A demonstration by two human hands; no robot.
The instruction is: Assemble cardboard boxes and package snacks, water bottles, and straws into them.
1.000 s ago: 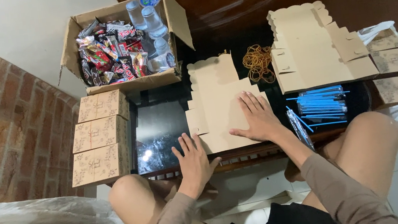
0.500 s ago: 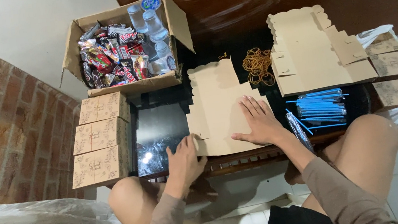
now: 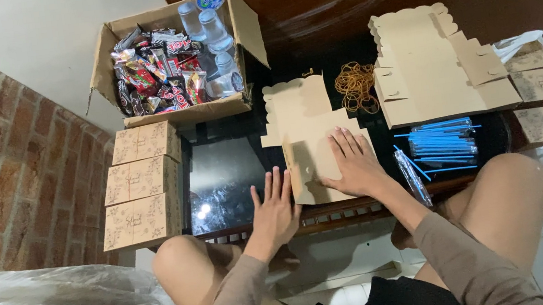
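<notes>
A person's right hand point(image 3: 354, 165) presses flat, fingers spread, on an unfolded cardboard box blank point(image 3: 307, 134). Their left hand point(image 3: 276, 208), also open, touches its edge at nine o'clock.

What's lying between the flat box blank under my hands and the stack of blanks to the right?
A loose pile of rubber bands on the dark table, seen in the head view.

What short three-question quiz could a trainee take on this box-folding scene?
1. True or false: the right hand lies flat on the box blank.
2. What lies between the blank and the stack of blanks? A) rubber bands B) scissors C) tape
3. Fill in: the left hand's fingers push up the blank's ____ flap.

Key: 1 true. 2 A, the rubber bands. 3 left.
</notes>
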